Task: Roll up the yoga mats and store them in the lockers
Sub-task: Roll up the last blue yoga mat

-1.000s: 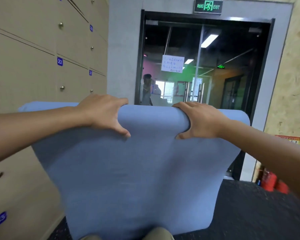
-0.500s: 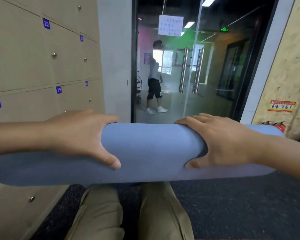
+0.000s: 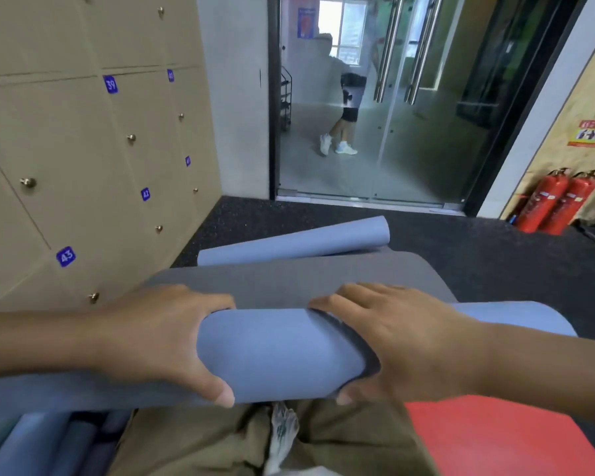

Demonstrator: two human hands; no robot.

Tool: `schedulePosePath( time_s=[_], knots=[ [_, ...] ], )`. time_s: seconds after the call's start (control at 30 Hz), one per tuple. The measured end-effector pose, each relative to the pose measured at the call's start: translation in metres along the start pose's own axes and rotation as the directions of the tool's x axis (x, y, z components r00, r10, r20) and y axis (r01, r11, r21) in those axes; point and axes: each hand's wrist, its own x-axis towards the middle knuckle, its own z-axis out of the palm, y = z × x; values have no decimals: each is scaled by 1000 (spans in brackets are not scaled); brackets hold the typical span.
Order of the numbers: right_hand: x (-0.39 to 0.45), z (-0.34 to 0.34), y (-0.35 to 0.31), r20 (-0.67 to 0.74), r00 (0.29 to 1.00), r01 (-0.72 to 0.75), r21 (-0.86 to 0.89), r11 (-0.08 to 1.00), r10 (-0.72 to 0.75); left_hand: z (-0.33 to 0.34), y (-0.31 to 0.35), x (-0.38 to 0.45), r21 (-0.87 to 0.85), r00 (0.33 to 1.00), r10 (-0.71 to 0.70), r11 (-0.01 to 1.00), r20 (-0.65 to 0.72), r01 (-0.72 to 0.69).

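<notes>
A blue yoga mat [image 3: 275,352] with a dark grey underside lies across my lap, its near end curled into a roll. My left hand [image 3: 165,341] grips the roll left of centre, thumb underneath. My right hand [image 3: 402,334] grips it right of centre, fingers spread over the top. The unrolled grey part stretches away over the floor. Beyond it lies another blue mat [image 3: 296,245], partly rolled. Beige numbered lockers [image 3: 83,149] with brass knobs line the left wall, all doors closed.
A red mat [image 3: 488,438] lies at my lower right and several rolled mats [image 3: 45,444] at my lower left. Two red fire extinguishers [image 3: 553,201] stand by the right wall. Behind a glass door [image 3: 385,108] ahead, a person walks. The floor is black rubber.
The mat hung upright from both hands before; now it is down across my lap with its end rolled. My view has tilted down to the floor.
</notes>
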Motion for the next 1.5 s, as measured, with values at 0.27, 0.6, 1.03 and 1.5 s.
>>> schedulePosePath(
  time_s=[0.27,0.6,1.03,1.5],
  knots=[
    [6,43,2,120,992,31,89,996,-41,52,-5,9,-63,993,42,997,112,-35],
    [27,45,26,214,976,-44,365,930,-37,57,-6,11,-115,973,222,967,-58,-228],
    [57,34,54,348,937,-174,486,857,-7,58,-29,58,-234,970,244,942,-6,-239],
    [43,71,33,-74,974,-202,154,967,215,53,-42,80,-252,967,249,933,-59,-256]
  ],
)
